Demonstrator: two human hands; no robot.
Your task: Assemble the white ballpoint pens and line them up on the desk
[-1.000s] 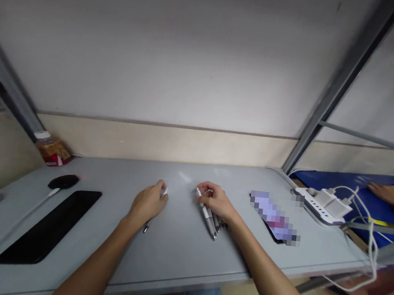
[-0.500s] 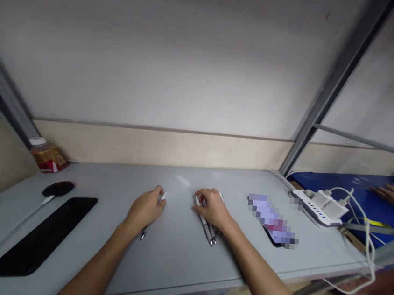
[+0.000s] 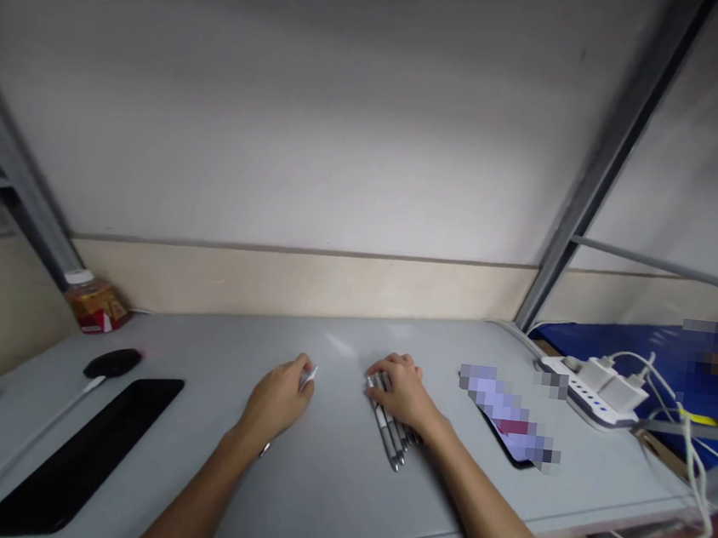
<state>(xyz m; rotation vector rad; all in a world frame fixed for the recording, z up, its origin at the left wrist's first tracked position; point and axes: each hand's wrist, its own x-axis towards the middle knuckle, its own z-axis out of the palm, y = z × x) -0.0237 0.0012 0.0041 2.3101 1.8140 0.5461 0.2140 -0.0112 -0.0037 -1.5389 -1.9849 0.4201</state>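
Observation:
On the grey desk (image 3: 315, 504), my left hand (image 3: 278, 397) is closed on a pen (image 3: 311, 375). Its white end sticks out by the thumb and its metal tip shows below the palm. To the right, my right hand (image 3: 403, 389) curls over several white and grey pens (image 3: 388, 430). These lie side by side, fanned slightly, with their tips toward me. The fingers pinch at the far ends of the pens, and the hand covers part of the bunch.
A phone with a blurred screen (image 3: 503, 417) lies right of the pens, beside a white power strip (image 3: 590, 392) with cables. At left are a black tablet-like slab (image 3: 83, 454), a round black charger (image 3: 113, 363) and a bottle (image 3: 95, 303). Another person's blurred hand appears far right.
The view has shifted slightly, moving everything lower and rightward. The pens under my right hand are spread more, with more of them showing. My left hand's pen is more covered by the hand.

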